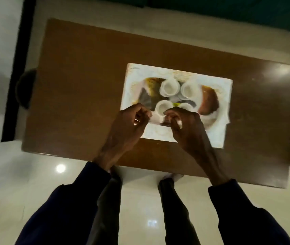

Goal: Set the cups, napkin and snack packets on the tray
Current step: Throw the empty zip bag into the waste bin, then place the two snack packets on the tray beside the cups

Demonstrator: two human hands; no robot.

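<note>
Pinching a thin packet or napkin, blurred beyond telling, between my left hand and right hand, both clenched on its edges over the tray at frame centre; cups already sit there, so next I lower it beside them

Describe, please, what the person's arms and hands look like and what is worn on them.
Both arms wear long, dark navy sleeves that end at the wrists. The left hand and right hand are bare: no gloves show, and the blurred picture shows no ring, watch or marking.
</note>
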